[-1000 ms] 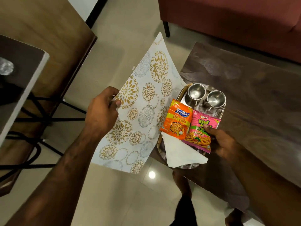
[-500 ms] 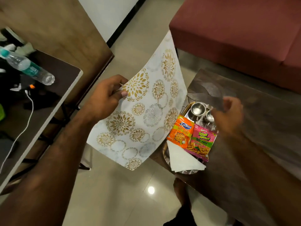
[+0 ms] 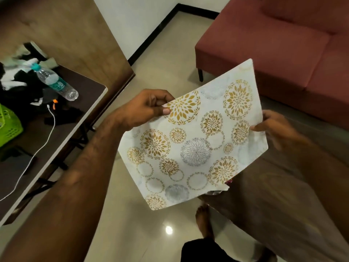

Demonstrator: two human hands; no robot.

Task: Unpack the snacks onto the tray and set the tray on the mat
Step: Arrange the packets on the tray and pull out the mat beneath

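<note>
I hold a white mat (image 3: pixel 196 144) printed with gold and grey flower circles, lifted in the air over the near left corner of the dark wooden coffee table (image 3: pixel 279 195). My left hand (image 3: pixel 145 106) pinches its upper left edge between thumb and fingers. My right hand (image 3: pixel 273 127) grips its right edge. The mat hides the tray and the snack packets; only a small pink and silver scrap (image 3: pixel 225 187) shows under the mat's lower right edge.
A maroon sofa (image 3: pixel 283 50) stands behind the coffee table. At the left, a dark side table (image 3: pixel 79 103) carries a water bottle (image 3: pixel 56 84), a white cable (image 3: pixel 37 148) and a green basket (image 3: pixel 9 125). My bare foot (image 3: pixel 204 222) rests on the tiled floor.
My right hand left the snack packets on the tray and took hold of the mat's right edge. The mat swung right and now covers the tray. The view tilted up.
</note>
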